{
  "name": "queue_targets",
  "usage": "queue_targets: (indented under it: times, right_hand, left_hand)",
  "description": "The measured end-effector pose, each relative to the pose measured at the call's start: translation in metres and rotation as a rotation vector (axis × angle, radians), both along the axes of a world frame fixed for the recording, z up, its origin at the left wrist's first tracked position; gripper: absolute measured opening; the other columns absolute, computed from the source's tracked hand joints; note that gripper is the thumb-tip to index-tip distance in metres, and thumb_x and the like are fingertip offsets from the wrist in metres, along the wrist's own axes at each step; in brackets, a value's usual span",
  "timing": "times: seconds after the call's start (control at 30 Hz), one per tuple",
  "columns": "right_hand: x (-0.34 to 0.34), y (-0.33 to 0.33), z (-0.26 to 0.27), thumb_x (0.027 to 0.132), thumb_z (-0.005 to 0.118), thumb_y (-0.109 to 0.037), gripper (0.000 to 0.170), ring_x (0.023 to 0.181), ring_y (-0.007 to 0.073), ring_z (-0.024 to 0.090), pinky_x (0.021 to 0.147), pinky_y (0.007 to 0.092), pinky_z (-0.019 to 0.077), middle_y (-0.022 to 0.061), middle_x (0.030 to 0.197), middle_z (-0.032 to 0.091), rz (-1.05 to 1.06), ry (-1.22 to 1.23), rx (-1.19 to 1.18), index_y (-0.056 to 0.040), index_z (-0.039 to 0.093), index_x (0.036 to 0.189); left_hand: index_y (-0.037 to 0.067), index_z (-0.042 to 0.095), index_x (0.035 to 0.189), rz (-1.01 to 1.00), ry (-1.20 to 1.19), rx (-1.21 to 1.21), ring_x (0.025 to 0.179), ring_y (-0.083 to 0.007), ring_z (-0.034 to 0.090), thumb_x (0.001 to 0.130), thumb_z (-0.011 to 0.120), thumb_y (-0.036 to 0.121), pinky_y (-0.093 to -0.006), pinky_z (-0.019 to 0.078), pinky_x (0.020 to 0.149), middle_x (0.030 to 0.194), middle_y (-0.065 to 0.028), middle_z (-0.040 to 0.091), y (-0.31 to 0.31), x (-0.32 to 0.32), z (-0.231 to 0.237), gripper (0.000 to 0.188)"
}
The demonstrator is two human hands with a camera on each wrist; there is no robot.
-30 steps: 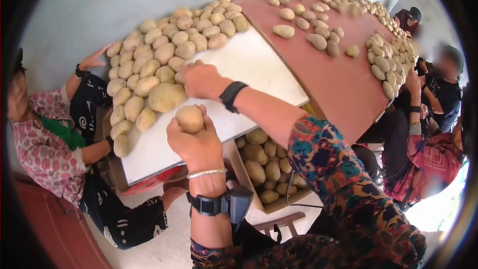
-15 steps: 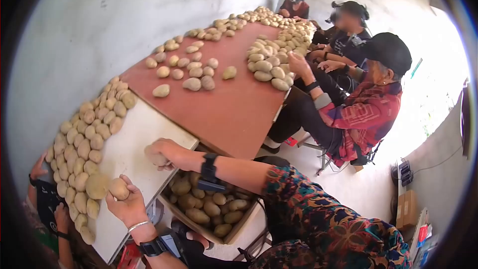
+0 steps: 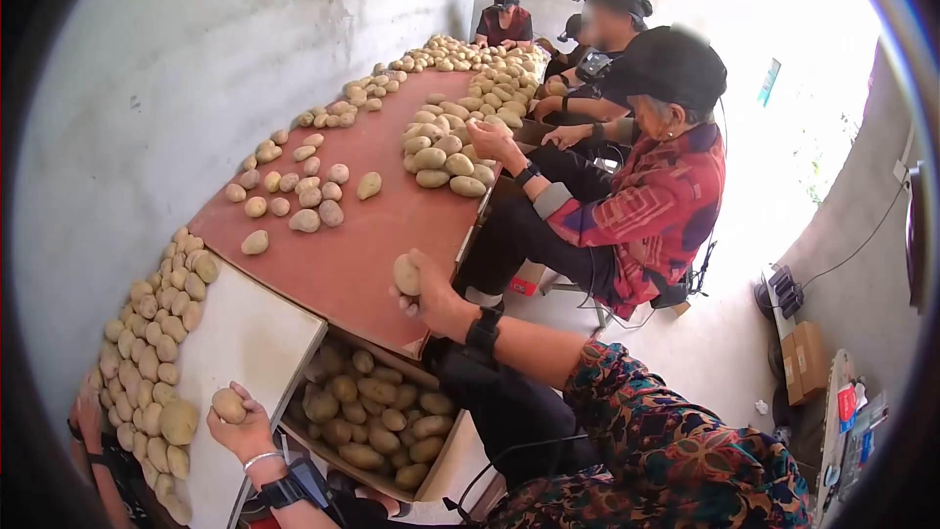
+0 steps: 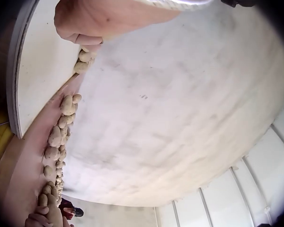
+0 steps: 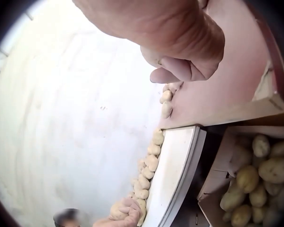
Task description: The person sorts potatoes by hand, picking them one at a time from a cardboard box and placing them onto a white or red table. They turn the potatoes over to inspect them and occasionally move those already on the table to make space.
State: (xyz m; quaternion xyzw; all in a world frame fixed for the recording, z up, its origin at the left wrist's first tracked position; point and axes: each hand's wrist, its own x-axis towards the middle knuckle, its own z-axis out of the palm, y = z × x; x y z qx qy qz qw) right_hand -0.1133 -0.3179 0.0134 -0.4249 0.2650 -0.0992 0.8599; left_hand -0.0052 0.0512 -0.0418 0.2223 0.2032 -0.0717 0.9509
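Observation:
In the head view my left hand [image 3: 247, 433] grips a round potato [image 3: 229, 405] above the white tabletop [image 3: 240, 328]. My right hand [image 3: 439, 300] holds another potato [image 3: 406, 274] over the near edge of the red tabletop [image 3: 382, 245]. Fingers curl round each potato. From the right wrist, most of that right-hand potato [image 5: 150, 56] is hidden behind the hand. Left of my left hand, a bank of potatoes [image 3: 147, 362] lines the white top, a large one [image 3: 178, 422] among them. Loose potatoes [image 3: 305, 220] lie scattered on the red top.
A cardboard box [image 3: 446, 457] full of potatoes stands below the white top, between my arms. Several people sit along the table's right side, the nearest in a red patterned jacket [image 3: 636, 225]. More potatoes [image 3: 455, 152] lie before them. A wall [image 3: 225, 69] runs along the far side.
The right hand has left the potato bank and moved right, past the white top to the red one, carrying a potato. The left hand keeps its potato. The head view has swung right.

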Motion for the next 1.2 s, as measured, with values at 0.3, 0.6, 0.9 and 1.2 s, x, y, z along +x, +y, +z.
queue_targets:
  times: [0.3,0.6,0.9,1.2]
  right_hand:
    - [-0.003,-0.079,0.065,0.094,0.041,-0.053,0.044,0.051,0.016,0.051,0.046,0.0288,0.0368,0.0071,0.073,0.062,-0.37,-0.089,-0.051,-0.0113,0.054,0.096]
    - [0.026,0.013,0.033,0.095,0.044,-0.045,0.04,0.053,0.0167,0.053,0.044,0.028,0.0394,0.012,0.072,0.061,0.307,-0.107,0.044,-0.0068,0.053,0.096]
    - [0.051,0.056,-0.01,0.096,0.049,-0.04,0.036,0.057,0.0153,0.051,0.05,0.0242,0.0394,0.0142,0.079,0.06,0.368,-0.222,0.033,-0.0041,0.053,0.099]
    - [0.046,0.055,-0.006,0.097,0.044,-0.038,0.036,0.056,0.0146,0.05,0.048,0.0243,0.0362,0.0168,0.078,0.062,0.347,-0.34,0.123,-0.0031,0.053,0.099]
  left_hand:
    - [0.007,0.058,0.099,-0.056,-0.04,0.019,0.071,-0.0157,0.065,0.085,0.051,0.033,-0.0223,0.0456,0.048,0.092,-0.0069,0.066,-0.028,-0.011,0.028,0.03]
    - [0.0,0.058,0.113,-0.57,-0.306,0.348,0.063,-0.0181,0.059,0.09,0.057,0.037,-0.0219,0.0418,0.047,0.09,-0.0145,0.065,-0.04,-0.036,0.069,0.043]
    - [0.003,0.06,0.096,-1.277,-0.413,1.382,0.058,-0.0099,0.059,0.084,0.063,0.033,-0.0204,0.041,0.047,0.076,-0.0058,0.064,-0.038,-0.061,0.025,0.032]
    - [0.0,0.057,0.105,-0.881,0.191,0.966,0.067,-0.0215,0.061,0.092,0.057,0.041,-0.029,0.0513,0.056,0.084,-0.0117,0.062,-0.013,-0.04,-0.086,0.043]
